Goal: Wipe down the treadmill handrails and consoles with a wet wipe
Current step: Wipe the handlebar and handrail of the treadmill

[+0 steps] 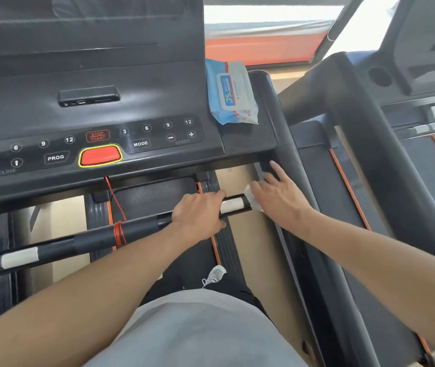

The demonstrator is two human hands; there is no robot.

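A black horizontal handrail (137,230) is seen crossing the view below the treadmill console (100,107). The left hand (198,215) is wrapped around this bar from above, and its fingers (215,195) are curled together and clamped on the bar, just beside a silver sensor band (231,204). The right hand (280,200) is placed at the right end of the same bar, where the bar meets the side rail (294,165). A white wet wipe (251,198) is pressed under this hand against the end of the bar, and only a crumpled edge of it is seen at the thumb side. The fingers (277,168) of the right hand are spread apart and lie flat, with the tips touching the side rail.

A blue and white pack of wipes (233,92) is laid on the right part of the console, beside the screen housing and near the speed buttons. A red safety key (100,155) with a yellow border is set at the front middle of the console, and a red cord (115,200) hangs from it and is wound around the handrail. A second silver band (19,258) is seen on the far left of the bar. Below the arms, a grey shirt (198,329) and one light shoe (215,275) are visible above the belt.
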